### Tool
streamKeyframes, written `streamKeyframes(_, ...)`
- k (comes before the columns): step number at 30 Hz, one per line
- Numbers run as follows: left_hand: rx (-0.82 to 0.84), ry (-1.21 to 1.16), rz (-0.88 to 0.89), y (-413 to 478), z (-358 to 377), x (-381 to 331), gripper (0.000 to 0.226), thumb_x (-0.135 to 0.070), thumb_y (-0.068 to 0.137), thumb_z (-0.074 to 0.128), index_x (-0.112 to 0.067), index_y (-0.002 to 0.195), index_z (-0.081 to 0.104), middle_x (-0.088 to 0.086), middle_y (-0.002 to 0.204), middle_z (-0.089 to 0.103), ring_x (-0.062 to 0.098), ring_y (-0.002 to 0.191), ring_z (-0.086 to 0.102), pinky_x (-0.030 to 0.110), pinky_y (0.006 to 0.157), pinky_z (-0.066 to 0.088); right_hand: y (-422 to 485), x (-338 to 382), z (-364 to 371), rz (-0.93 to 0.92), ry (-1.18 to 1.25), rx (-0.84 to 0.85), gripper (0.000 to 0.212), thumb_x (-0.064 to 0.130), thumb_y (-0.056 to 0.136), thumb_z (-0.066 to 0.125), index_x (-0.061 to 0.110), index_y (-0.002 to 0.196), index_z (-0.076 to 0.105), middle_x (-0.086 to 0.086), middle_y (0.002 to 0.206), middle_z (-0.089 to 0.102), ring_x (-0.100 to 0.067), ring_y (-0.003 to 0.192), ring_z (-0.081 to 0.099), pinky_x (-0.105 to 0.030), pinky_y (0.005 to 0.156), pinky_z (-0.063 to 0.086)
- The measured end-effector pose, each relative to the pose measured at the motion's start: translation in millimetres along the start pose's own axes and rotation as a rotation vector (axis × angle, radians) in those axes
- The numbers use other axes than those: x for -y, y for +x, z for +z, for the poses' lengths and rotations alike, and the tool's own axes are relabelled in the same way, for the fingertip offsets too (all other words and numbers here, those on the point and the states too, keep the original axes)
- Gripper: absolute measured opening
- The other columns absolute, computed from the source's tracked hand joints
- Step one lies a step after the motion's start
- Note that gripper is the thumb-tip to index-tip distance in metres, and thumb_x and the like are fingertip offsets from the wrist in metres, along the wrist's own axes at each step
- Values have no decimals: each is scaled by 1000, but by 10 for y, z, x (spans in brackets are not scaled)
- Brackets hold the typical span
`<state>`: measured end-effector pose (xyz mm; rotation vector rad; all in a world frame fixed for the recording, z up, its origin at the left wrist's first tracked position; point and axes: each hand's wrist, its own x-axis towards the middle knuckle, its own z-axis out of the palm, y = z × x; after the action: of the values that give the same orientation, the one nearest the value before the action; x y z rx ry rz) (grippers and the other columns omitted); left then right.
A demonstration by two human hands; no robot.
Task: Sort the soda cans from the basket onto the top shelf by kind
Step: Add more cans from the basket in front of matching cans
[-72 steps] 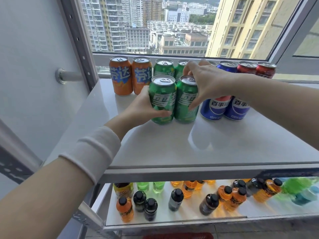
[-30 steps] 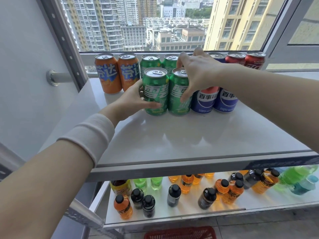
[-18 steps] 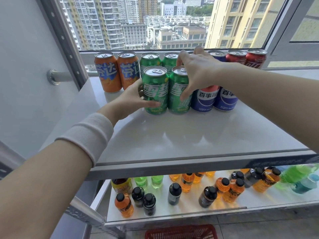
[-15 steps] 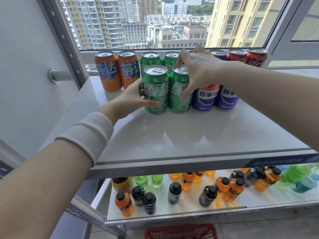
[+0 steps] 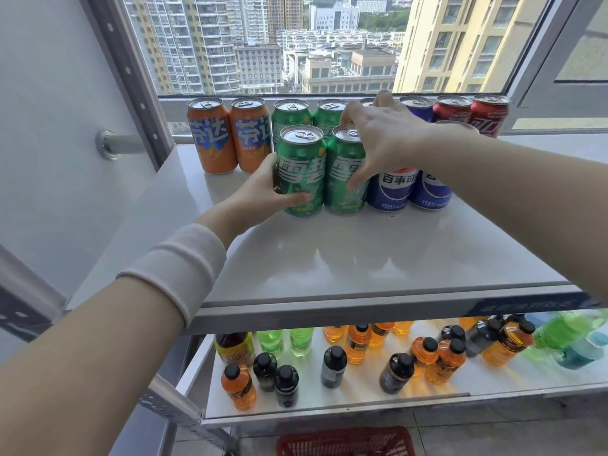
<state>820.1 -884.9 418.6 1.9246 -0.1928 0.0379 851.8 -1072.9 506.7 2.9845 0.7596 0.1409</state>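
Observation:
On the white top shelf [image 5: 362, 258] the cans stand grouped by colour. Two orange cans [image 5: 227, 136] are at the back left, then two green cans [image 5: 292, 115], blue cans [image 5: 391, 192] and red cans [image 5: 470, 111] to the right. Two more green cans stand in front. My left hand [image 5: 260, 195] grips the left front green can [image 5: 301, 169] from its left side, thumb across the label. My right hand [image 5: 385, 139] holds the right front green can [image 5: 345, 172] from above, fingers over its rim and thumb down its front.
A lower shelf [image 5: 362, 399] carries several small bottles of orange, black and green drink. The red basket [image 5: 345, 442] shows at the bottom edge on the floor. A window frame runs right behind the cans; a grey wall and metal upright stand at the left.
Both hands stay on the two front green cans, which have turned so their labels face me. The view has shifted slightly; the red basket now shows below.

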Motion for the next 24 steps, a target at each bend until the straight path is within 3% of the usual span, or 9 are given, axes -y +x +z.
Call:
streamKeyframes(3, -5, 29, -29, -61, 41, -12, 89, -6, 79, 70, -15, 144, 10, 1, 134, 48, 7, 116, 50, 27, 101, 41, -56, 8, 1, 8, 34, 0, 99, 48, 63, 79, 16, 140, 25, -9, 142, 39, -30, 136, 18, -43, 111, 17)
streamKeyframes(5, 14, 82, -39, -140, 76, -75, 108, -12, 81, 69, -20, 145, -18, 0, 151, 27, 9, 131, 35, 26, 108, 28, -122, 18, -1, 22, 50, -5, 107, 49, 65, 77, 17, 147, 15, -9, 149, 30, -30, 140, 14, -44, 114, 13)
streamKeyframes(6, 9, 141, -28, -179, 93, -104, 107, -15, 83, 66, -18, 144, -21, 2, 156, 12, 11, 137, 26, 26, 111, 21, -161, 24, -2, 30, 52, -18, 110, 49, 66, 76, 16, 148, 11, -9, 151, 27, -29, 140, 13, -43, 114, 12)
streamKeyframes(9, -79, 311, 43, -309, 122, -176, 89, -20, 89, 59, -13, 146, -10, 9, 156, -8, 17, 143, 6, 28, 113, 6, -293, 34, 19, 56, 54, -99, 108, 51, 71, 71, 15, 149, 6, -9, 154, 20, -27, 142, 8, -41, 115, 8)
streamKeyframes(14, -260, 378, 163, -522, 137, -197, 82, -23, 88, 60, -12, 146, 3, 11, 154, 14, 20, 142, 14, 22, 106, 10, -596, 126, 109, 51, 5, -226, 93, 50, 82, 61, 15, 149, 8, -11, 156, 13, -28, 144, 3, -40, 118, 4)
streamKeyframes(18, -284, 520, 231, -840, 227, -320, 77, -23, 88, 60, -10, 145, 10, 15, 152, 20, 27, 142, 17, 47, 116, 10, -930, 228, 105, 28, -10, -248, 86, 47, 87, 54, 15, 150, 5, -11, 157, 7, -27, 145, 1, -41, 118, 2)
streamKeyframes(24, -331, 629, 260, -1363, 395, -629, 68, -24, 90, 57, -12, 145, 19, 17, 149, 29, 31, 140, 22, 50, 114, 17, -1540, 335, 95, -51, -18, -305, 79, 44, 91, 50, 15, 149, 6, -10, 157, 11, -25, 145, 4, -37, 119, 1)
